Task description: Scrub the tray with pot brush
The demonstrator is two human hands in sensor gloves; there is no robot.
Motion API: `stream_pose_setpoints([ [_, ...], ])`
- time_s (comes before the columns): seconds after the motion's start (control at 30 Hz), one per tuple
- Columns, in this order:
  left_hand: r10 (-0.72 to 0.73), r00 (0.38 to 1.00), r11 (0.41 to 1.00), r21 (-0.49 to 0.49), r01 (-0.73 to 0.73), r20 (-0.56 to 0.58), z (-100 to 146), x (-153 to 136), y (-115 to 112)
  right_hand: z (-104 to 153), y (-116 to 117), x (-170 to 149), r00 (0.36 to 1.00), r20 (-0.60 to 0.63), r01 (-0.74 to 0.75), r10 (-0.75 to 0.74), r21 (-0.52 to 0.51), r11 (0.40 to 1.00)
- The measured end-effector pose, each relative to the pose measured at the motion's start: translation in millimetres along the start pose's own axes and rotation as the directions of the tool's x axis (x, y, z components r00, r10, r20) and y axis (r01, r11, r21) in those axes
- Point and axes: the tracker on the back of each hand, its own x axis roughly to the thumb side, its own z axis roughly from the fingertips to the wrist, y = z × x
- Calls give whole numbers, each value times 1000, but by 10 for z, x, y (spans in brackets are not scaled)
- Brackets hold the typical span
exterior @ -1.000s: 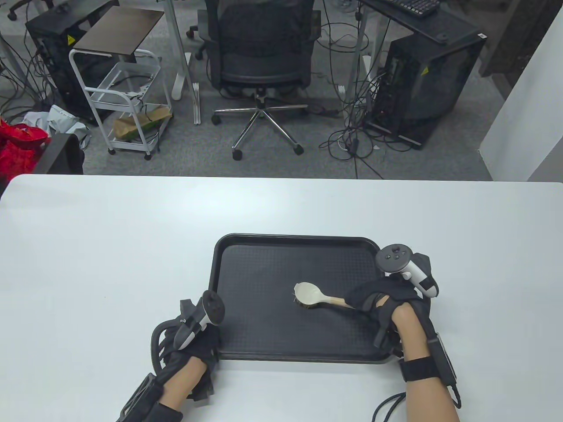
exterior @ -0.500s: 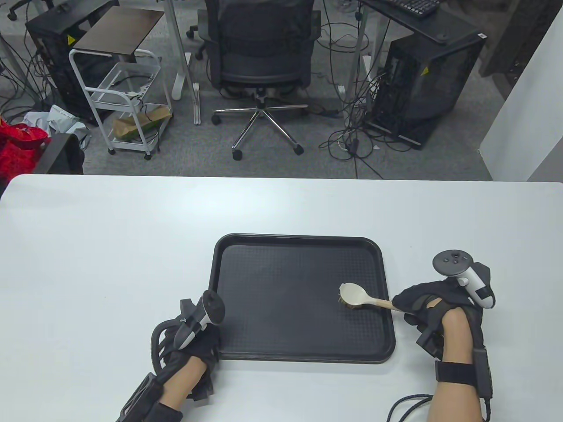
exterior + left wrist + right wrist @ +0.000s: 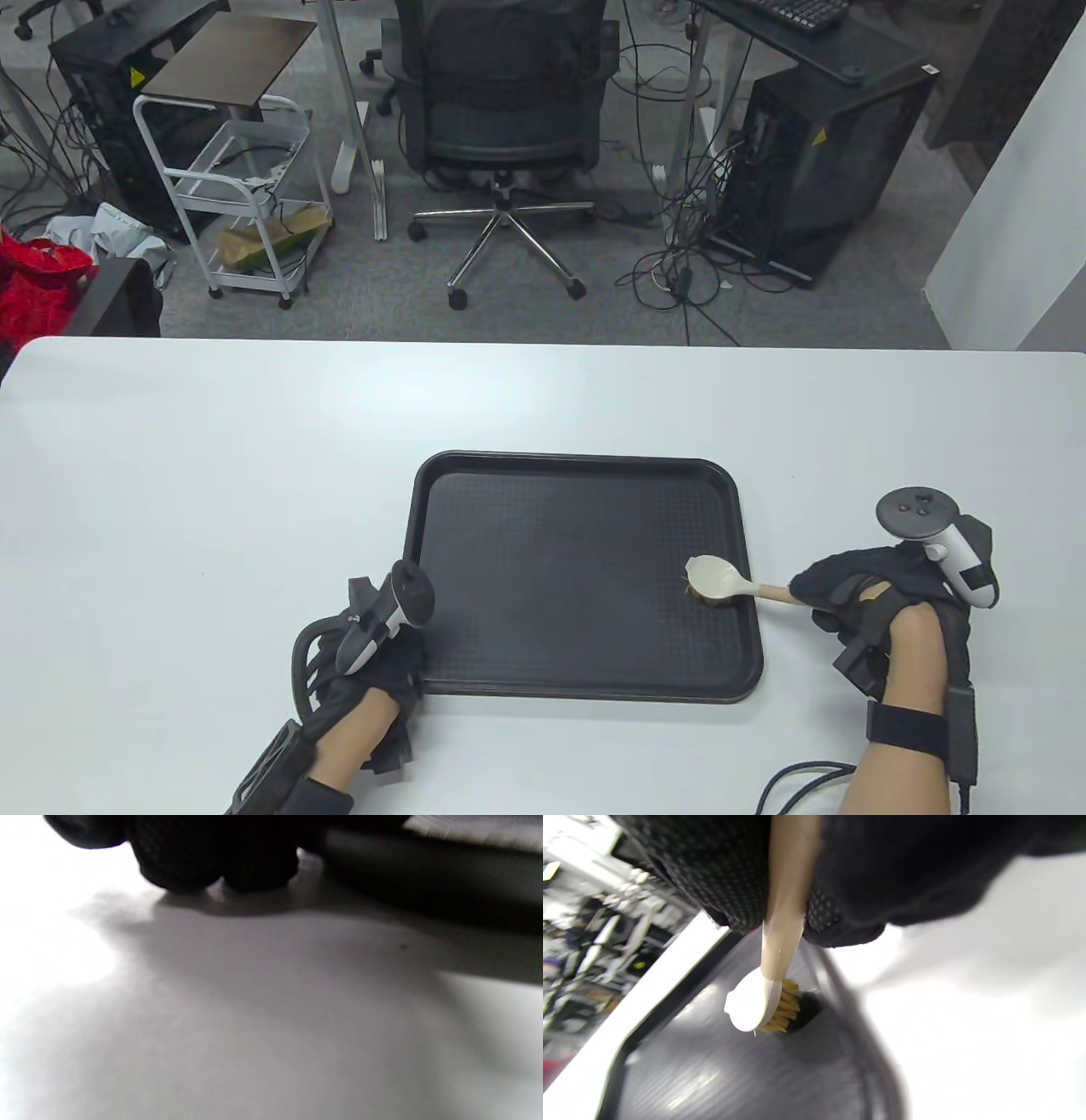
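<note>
On the white bench (image 3: 212,475) the black tray (image 3: 585,688) lies near the front edge. The right hand (image 3: 857,594) has its fingers clamped on the pot brush (image 3: 717,580), bristles down by the tray's right rim for scrubbing. The left hand (image 3: 373,654) rests at the tray's near-left corner, likely steadying it; whether its fingers are apart or together I cannot tell.

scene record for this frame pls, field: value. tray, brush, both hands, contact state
tray: black tray flat on white table, near the front edge
brush: pot brush, pale head, tan bristles down on the tray floor by its right rim
right hand: right hand grips the brush handle, hand off the tray's right side, over the table
left hand: left hand rests at the tray's front-left corner; fingertips on the table beside the rim in the left wrist view
contact: bristles touch the tray
</note>
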Motion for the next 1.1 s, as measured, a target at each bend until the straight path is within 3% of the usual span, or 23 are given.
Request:
stream_pose_setpoints([
  [0.13, 2, 1000, 1000, 1, -2, -1, -2, 0, -2, -23, 288, 517, 978, 209, -3, -13, 77, 997],
  [0.27, 1, 1000, 1000, 1, -1, -2, -1, 1, -1, -87, 624, 860, 959, 283, -70, 34, 118, 990],
  [0.43, 3, 1000, 1000, 0, -3, -1, -1, 2, -2, -159, 1120, 1179, 946, 323, -35, -11, 136, 990],
  [0.77, 4, 1000, 1000, -1, -4, 0, -1, 2, -2, -224, 1888, 1468, 935, 352, -103, 46, 144, 984],
  [1.1, 2, 1000, 1000, 0, -2, 0, 1, 5, -1, -227, 2221, 1569, 921, 380, -158, 84, 168, 973],
])
